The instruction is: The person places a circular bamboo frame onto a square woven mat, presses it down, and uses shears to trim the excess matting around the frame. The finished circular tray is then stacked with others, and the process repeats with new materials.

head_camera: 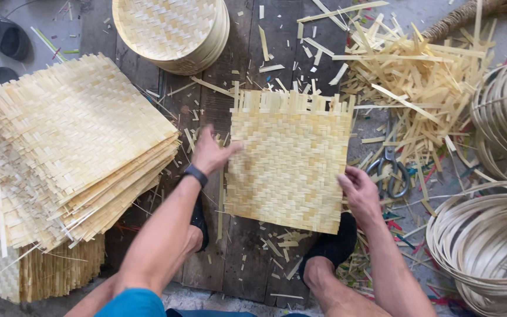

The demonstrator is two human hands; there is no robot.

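A square woven bamboo mat [291,158] lies flat on the dark wooden boards [247,252] in front of me. My left hand [211,151] touches its left edge with the fingers spread. On the lower right edge of the mat, my right hand [359,192] grips the weave. A dark band sits on my left wrist. Both my feet in black shoes rest just below the mat.
A tall stack of woven square mats [71,147] stands at the left. Finished round woven trays [174,29] are piled at the top. Scissors [389,170] lie right of the mat among bamboo offcuts [418,76]. Coiled bamboo hoops [488,240] fill the right side.
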